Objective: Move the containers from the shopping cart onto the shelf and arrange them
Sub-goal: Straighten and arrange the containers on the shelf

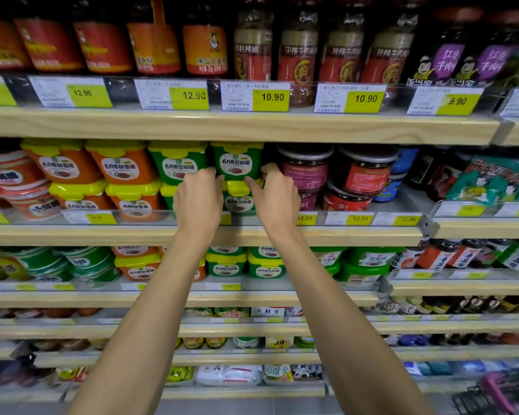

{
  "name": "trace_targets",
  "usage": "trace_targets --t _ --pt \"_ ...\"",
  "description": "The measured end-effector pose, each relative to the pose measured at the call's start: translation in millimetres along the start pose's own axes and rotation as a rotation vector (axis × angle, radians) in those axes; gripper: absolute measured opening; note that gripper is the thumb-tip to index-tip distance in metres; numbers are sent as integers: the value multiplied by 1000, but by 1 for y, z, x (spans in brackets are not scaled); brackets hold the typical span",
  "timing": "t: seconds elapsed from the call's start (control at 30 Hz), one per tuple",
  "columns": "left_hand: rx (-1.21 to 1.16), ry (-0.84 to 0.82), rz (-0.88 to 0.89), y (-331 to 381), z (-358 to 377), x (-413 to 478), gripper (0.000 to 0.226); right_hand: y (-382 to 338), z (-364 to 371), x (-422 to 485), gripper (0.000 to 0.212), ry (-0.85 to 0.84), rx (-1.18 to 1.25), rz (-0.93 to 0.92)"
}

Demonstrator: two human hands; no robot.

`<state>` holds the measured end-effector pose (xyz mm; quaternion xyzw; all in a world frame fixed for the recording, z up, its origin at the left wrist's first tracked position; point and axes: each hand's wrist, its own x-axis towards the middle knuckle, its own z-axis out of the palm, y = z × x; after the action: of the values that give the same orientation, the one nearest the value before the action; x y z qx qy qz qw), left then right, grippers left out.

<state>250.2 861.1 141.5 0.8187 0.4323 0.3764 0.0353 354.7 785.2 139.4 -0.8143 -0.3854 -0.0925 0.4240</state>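
Note:
A green container with a yellow lid sits on top of another green container on the second shelf. My left hand grips its left lower side and my right hand grips its right lower side, fingers curled against it. A second stack of green containers stands just to the left, partly hidden behind my left hand. The shopping cart shows only as a dark basket with a pink handle at the bottom right corner.
Orange containers with yellow lids fill the shelf to the left. Dark round jars stand to the right. Bottles and jars line the shelf above, behind yellow price tags. More green tubs sit on the shelf below.

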Motion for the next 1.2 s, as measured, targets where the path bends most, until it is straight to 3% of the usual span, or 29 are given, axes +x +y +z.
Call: trace_targets --t 0.23,0.43,0.6,0.97,1.2 --pt "10 -28 41 -2 4 -10 18 4 4 -1 35 16 -11 46" --pt "-127 -6 69 -6 5 -13 16 9 13 -2 29 -44 84 74" --pt "-182 2 83 -7 6 -26 36 11 7 -3 25 -95 173 82" --pt "-306 -23 22 -11 2 -34 44 12 0 -9 31 -106 191 108" --pt "-264 -48 31 -11 -7 -34 42 11 -5 -17 29 -105 156 71"
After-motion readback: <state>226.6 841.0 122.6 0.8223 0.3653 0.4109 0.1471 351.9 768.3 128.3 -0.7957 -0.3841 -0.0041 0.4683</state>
